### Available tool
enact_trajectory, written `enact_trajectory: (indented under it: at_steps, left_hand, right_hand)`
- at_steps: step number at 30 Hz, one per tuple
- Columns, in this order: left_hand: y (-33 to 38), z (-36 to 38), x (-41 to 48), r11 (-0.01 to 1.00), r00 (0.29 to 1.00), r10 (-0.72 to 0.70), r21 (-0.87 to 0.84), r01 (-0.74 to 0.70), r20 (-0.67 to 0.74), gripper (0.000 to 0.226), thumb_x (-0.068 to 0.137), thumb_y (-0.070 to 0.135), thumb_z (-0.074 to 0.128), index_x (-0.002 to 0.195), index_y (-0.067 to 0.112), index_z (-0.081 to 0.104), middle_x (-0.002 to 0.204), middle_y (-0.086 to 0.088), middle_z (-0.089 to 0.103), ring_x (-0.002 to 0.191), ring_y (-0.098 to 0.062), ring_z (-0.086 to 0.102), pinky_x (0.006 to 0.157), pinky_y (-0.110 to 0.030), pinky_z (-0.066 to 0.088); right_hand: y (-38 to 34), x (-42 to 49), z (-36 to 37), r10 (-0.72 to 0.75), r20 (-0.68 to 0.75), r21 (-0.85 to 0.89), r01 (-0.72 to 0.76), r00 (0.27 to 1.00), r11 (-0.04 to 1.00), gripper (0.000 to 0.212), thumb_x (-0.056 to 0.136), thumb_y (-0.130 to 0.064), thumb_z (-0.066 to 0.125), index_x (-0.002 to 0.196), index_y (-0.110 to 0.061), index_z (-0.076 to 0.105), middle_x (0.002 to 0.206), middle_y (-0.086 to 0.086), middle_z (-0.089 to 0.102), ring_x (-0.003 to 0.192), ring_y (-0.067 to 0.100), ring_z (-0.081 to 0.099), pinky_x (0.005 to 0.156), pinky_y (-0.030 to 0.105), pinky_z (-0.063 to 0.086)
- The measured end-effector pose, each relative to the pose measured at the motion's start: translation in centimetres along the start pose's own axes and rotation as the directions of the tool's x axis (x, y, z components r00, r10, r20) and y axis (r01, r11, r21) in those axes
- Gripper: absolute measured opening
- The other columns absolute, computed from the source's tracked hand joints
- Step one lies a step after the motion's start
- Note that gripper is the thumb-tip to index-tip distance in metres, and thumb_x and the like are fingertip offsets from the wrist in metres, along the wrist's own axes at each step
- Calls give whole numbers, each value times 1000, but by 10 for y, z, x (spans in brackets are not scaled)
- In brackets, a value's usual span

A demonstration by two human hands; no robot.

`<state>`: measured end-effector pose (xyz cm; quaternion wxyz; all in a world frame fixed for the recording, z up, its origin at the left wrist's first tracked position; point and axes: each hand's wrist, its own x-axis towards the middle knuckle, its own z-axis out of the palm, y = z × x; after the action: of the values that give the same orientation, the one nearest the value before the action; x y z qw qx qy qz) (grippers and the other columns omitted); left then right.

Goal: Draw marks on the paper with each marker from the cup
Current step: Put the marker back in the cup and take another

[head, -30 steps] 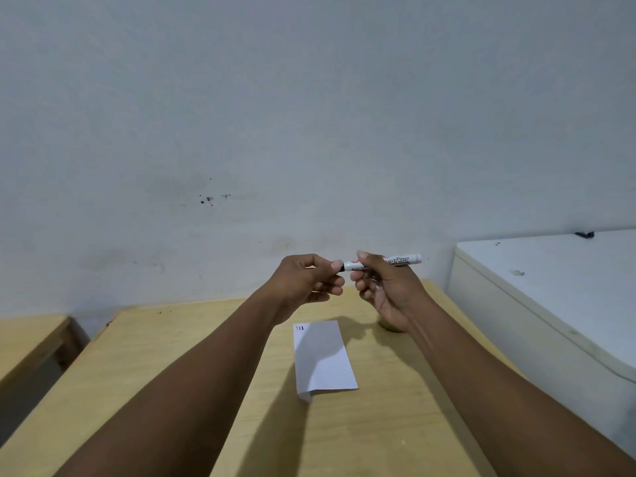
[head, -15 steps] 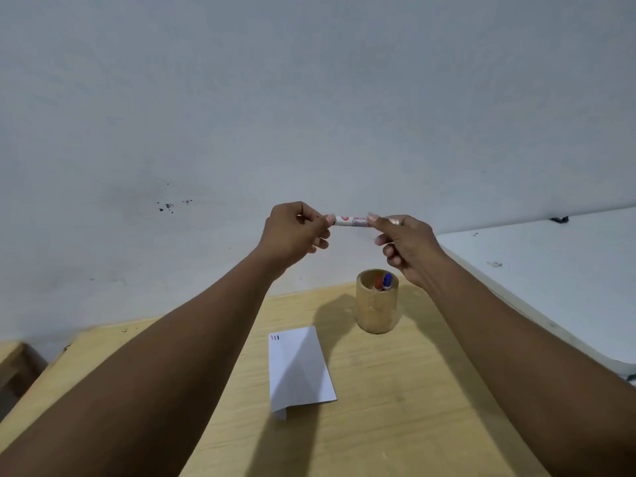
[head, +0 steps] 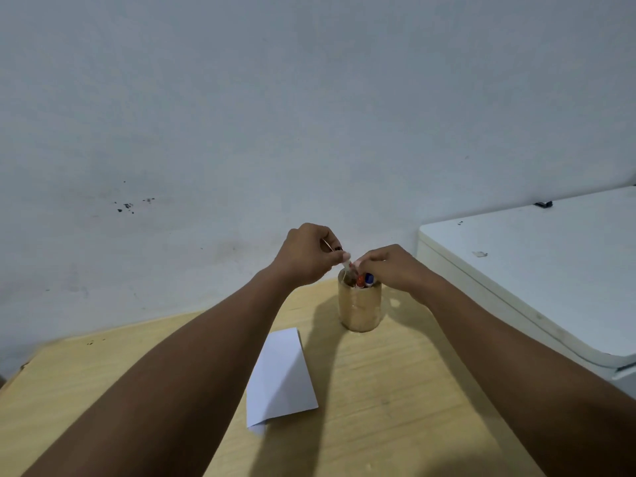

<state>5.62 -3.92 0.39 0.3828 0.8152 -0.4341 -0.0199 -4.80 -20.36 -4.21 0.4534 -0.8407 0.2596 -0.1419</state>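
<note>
A wooden cup point(head: 359, 306) stands on the table's far side, with a red-capped marker point(head: 360, 280) and a blue-capped marker point(head: 369, 278) sticking out of it. My left hand point(head: 308, 258) grips the upper end of a white marker with a black cap point(head: 345, 259). It is tilted, with its lower end at the cup's mouth. My right hand point(head: 392, 266) hovers over the cup's rim, fingertips bunched against that marker and just above the red cap; which one they grip is unclear. The white paper point(head: 280, 376) lies flat in front of the cup, partly under my left forearm.
The light wooden table point(head: 395, 390) runs up to a pale wall. A white chest-like appliance point(head: 533, 270) stands close on the right, higher than the tabletop. The table's left edge point(head: 20, 370) drops off at the far left.
Both hands have come down from in front of the wall to the cup. The marker has gone from level between the hands to tilted, with its lower end at the cup.
</note>
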Motion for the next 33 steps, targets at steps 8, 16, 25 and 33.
enact_trajectory:
  at_steps: [8,16,25,33]
  left_hand:
    - [-7,-8,-14,996,992,-65,67,57,110,33,88,47,74,103,17,79,90,-2,77,82,-16,68,74,-28,53]
    - [-54,-43,-71,933,949,-316,182,310,5,42,88,49,72,93,8,77,91,-12,77,83,-27,69,79,-39,59]
    - [-118,-25,-142,731,740,-667,275,625,89,66,64,68,82,82,14,48,79,-1,58,64,-15,57,54,-29,44]
    - [-146,-14,-140,737,732,-672,201,645,114,66,57,64,86,69,16,44,69,0,50,62,-17,52,55,-28,38]
  right_hand:
    - [-11,-11,6,-53,-150,-75,42,987,996,20,76,-53,62,80,-41,77,107,-13,73,119,22,56,99,45,42]
    - [-70,-43,55,-369,-285,-152,338,885,929,9,86,-34,58,85,-35,67,93,-10,70,99,21,63,92,45,49]
    - [-55,-44,155,-206,193,-163,238,959,957,20,90,-21,66,107,-16,76,110,3,73,101,20,67,87,28,52]
    - [-27,-31,190,-150,247,-236,209,957,949,23,87,-21,63,107,-27,72,110,-3,68,102,19,64,93,33,52]
